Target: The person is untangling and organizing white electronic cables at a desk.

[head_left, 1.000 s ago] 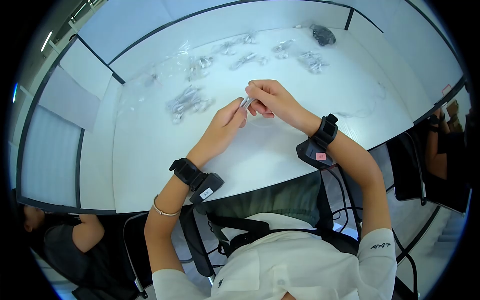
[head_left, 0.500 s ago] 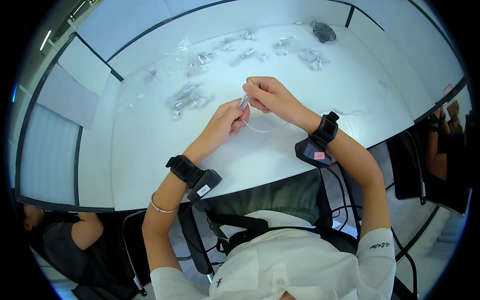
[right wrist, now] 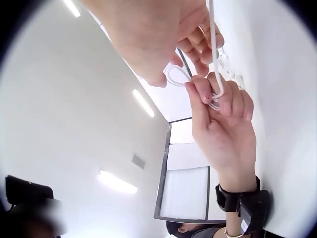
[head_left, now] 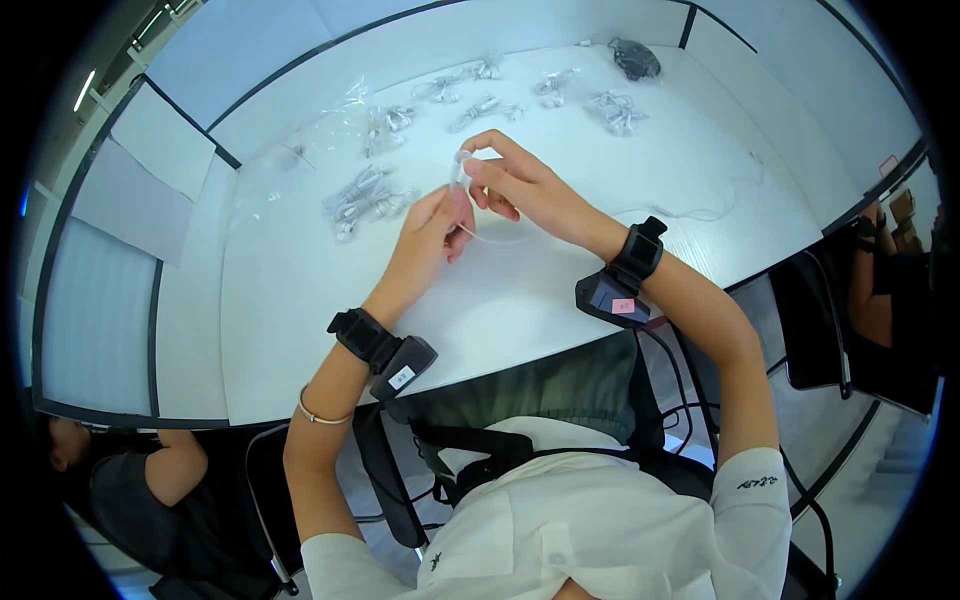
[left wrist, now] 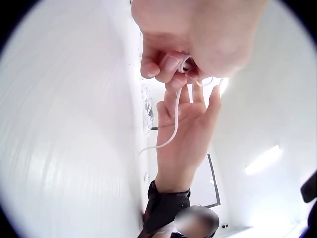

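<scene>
A thin white cable point(left wrist: 177, 114), gathered into a small coil, sits in my left hand point(head_left: 430, 235), whose fingers curl round it in both wrist views. Above that grip rises a loop of the cable point(right wrist: 179, 74). Around this loop my right hand point(head_left: 525, 185) has its index finger and thumb, with the fingers loosely extended in the left wrist view. From the left fist a free strand point(head_left: 495, 240) sags under the right hand. Fingers hide most of the coil.
Several bundled white cables point(head_left: 365, 200) lie across the white table point(head_left: 330, 310). At the back right is a black bundle point(head_left: 635, 60), at the back left a clear plastic bag point(head_left: 345, 105). A loose cable point(head_left: 695, 213) trails over the right side. Low partitions point(head_left: 110, 330) edge the table.
Both hands have shifted slightly up and to the left. The right fingers, which pinched the upper end of the coil, now stand more spread around the loop.
</scene>
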`<state>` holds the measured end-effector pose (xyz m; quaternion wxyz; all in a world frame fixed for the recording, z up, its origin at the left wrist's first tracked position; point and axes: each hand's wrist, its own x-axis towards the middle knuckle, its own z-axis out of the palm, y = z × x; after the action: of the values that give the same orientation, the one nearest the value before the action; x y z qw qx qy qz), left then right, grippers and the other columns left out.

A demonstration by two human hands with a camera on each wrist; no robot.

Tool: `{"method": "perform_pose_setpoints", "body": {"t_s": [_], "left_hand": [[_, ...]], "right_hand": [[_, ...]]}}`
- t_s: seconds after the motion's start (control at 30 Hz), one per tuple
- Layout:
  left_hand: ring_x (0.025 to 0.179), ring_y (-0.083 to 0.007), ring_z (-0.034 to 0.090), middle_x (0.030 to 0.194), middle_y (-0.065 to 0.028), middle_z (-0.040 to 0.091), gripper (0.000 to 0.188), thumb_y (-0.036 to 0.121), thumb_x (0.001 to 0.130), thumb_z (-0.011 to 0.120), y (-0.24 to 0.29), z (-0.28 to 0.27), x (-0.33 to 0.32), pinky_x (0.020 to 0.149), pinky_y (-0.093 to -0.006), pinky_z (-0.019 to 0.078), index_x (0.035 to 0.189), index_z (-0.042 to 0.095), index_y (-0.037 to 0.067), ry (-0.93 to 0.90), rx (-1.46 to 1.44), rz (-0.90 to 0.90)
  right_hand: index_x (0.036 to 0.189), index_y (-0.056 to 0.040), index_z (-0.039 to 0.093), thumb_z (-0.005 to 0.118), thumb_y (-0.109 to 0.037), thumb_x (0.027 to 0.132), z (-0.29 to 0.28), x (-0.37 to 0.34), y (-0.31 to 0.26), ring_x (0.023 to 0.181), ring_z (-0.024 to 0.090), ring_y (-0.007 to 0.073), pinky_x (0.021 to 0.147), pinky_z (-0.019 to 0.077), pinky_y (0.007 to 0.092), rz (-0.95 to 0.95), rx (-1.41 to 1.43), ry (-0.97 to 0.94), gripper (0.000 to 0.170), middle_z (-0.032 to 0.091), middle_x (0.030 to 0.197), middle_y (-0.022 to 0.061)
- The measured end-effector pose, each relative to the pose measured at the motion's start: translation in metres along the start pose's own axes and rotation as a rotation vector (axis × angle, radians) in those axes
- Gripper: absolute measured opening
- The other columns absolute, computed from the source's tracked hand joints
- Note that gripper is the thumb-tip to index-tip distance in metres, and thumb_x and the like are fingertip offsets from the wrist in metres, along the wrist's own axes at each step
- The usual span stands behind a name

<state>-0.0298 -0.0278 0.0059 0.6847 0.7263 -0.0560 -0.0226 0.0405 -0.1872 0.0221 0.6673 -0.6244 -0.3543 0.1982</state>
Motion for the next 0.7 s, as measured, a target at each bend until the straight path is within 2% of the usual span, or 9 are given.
{"method": "perform_pose_setpoints", "body": {"t_s": [0.03,0.13,0.23,0.27,0.33,0.43,0.47,0.57,0.7], "left_hand": [[0.051,-0.0061,0.034,0.065,-0.0009,0.043,0.034,0.037,0.096,0.037,0.002,-0.001,0.000,0.045,-0.0216,0.0314,0.075,0.041,0.009,0.039,0.003,0.013],[0.050,-0.0090,0.038,0.065,-0.0030,0.045,0.033,0.034,0.096,0.037,0.006,-0.004,0.003,0.048,-0.0237,0.0364,0.073,0.037,0.010,0.222,-0.069,0.079],[0.050,-0.0114,0.039,0.065,-0.0039,0.045,0.032,0.031,0.096,0.037,0.003,-0.008,0.008,0.052,-0.0262,0.0399,0.071,0.035,0.011,0.316,-0.167,0.116],[0.052,-0.0128,0.040,0.067,-0.0044,0.046,0.031,0.029,0.096,0.036,0.003,-0.009,0.008,0.057,-0.0284,0.0408,0.071,0.035,0.011,0.326,-0.180,0.112],[0.056,-0.0139,0.045,0.070,-0.0059,0.049,0.032,0.030,0.096,0.036,0.002,-0.011,0.009,0.058,-0.0287,0.0422,0.071,0.036,0.010,0.319,-0.212,0.140],[0.065,-0.0144,0.048,0.075,-0.0064,0.052,0.031,0.029,0.096,0.036,0.000,-0.010,0.012,0.063,-0.0285,0.0421,0.071,0.037,0.010,0.345,-0.284,0.138],[0.068,-0.0143,0.049,0.077,-0.0063,0.053,0.030,0.028,0.096,0.037,0.000,-0.010,0.014,0.065,-0.0284,0.0418,0.071,0.037,0.011,0.360,-0.312,0.130],[0.073,-0.0127,0.046,0.079,-0.0045,0.051,0.029,0.027,0.096,0.037,-0.002,-0.014,0.013,0.066,-0.0264,0.0387,0.072,0.038,0.011,0.284,-0.366,0.125],[0.066,-0.0107,0.040,0.073,-0.0011,0.045,0.029,0.028,0.096,0.037,-0.008,-0.015,0.017,0.067,-0.0254,0.0341,0.073,0.037,0.012,0.248,-0.410,0.083]], "right_hand": [[0.098,-0.0078,0.050,0.046,-0.030,0.093,0.003,-0.001,0.000,0.049,0.034,0.0064,0.050,0.0299,0.0204,-0.025,-0.035,0.062,0.023,0.043,0.057,-0.0031],[0.099,-0.0064,0.053,0.047,-0.030,0.092,-0.001,-0.002,-0.001,0.051,0.040,0.0083,0.053,0.0333,0.0221,-0.043,-0.309,-0.011,0.025,0.046,0.057,-0.0015],[0.092,-0.0059,0.055,0.049,-0.027,0.091,-0.004,-0.002,-0.003,0.052,0.040,0.0079,0.052,0.0326,0.0232,0.004,-0.568,-0.078,0.022,0.046,0.057,0.0002],[0.090,-0.0056,0.056,0.049,-0.026,0.090,-0.004,-0.001,-0.005,0.052,0.039,0.0080,0.051,0.0323,0.0232,-0.020,-0.562,-0.080,0.021,0.046,0.057,0.0005],[0.086,-0.0050,0.057,0.051,-0.024,0.089,-0.003,-0.002,-0.007,0.052,0.039,0.0082,0.051,0.0316,0.0233,-0.066,-0.551,-0.079,0.020,0.046,0.056,0.0012],[0.085,-0.0093,0.058,0.054,-0.027,0.086,0.004,0.000,0.000,0.053,0.052,0.0196,0.052,0.0398,0.0310,-0.169,-0.481,-0.074,0.018,0.058,0.064,0.0065],[0.086,-0.0097,0.058,0.054,-0.026,0.086,0.005,0.002,-0.002,0.053,0.053,0.0201,0.052,0.0400,0.0312,-0.167,-0.525,-0.088,0.017,0.058,0.064,0.0067],[0.088,-0.0107,0.058,0.055,-0.026,0.086,0.013,-0.003,-0.003,0.055,0.055,0.0221,0.053,0.0408,0.0322,-0.150,-0.615,-0.123,0.015,0.059,0.066,0.0075],[0.089,-0.0110,0.058,0.055,-0.026,0.086,0.011,-0.001,-0.001,0.059,0.058,0.0249,0.054,0.0427,0.0342,-0.208,-0.710,-0.116,0.016,0.061,0.068,0.0086]]}}
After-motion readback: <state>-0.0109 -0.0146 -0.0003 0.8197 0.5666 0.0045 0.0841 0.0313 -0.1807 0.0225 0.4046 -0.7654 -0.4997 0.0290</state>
